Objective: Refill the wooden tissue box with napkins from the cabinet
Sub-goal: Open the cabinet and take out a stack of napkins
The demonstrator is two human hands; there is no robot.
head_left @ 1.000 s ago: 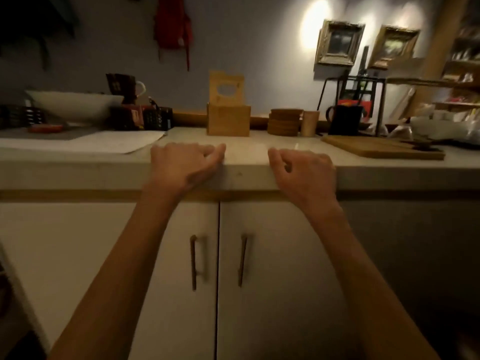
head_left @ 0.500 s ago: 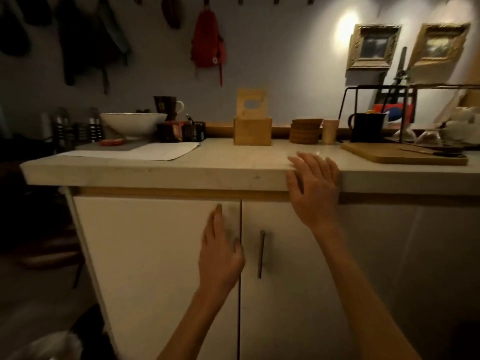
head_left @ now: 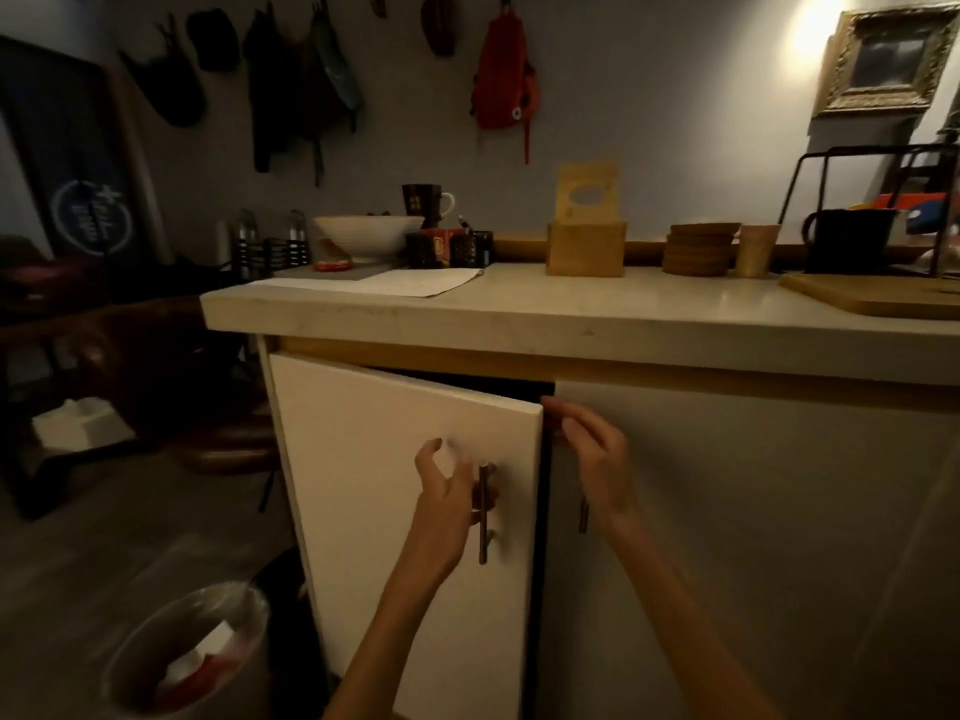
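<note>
The wooden tissue box (head_left: 584, 247) stands at the back of the countertop (head_left: 571, 306), its lid with the oval slot propped upright behind it. Below, the white left cabinet door (head_left: 395, 459) hangs partly open, showing a dark gap along its top and right edge. My left hand (head_left: 447, 506) grips the door's metal bar handle (head_left: 484, 517), fingers curled behind it. My right hand (head_left: 592, 449) hovers at the door's upper free edge with fingers loosely bent and fingertips at the gap. No napkins are visible; the cabinet inside is dark.
The right cabinet door (head_left: 753, 511) is closed. A lined trash bin (head_left: 187, 652) stands on the floor at lower left. On the counter are a paper sheet (head_left: 415, 280), white bowl (head_left: 366, 233), coaster stack (head_left: 698, 249), wooden cup (head_left: 756, 250) and cutting board (head_left: 878, 298).
Both hands came down from the counter edge. My left hand took the left door's handle and the door swung partly open. My right hand moved to the door's free edge.
</note>
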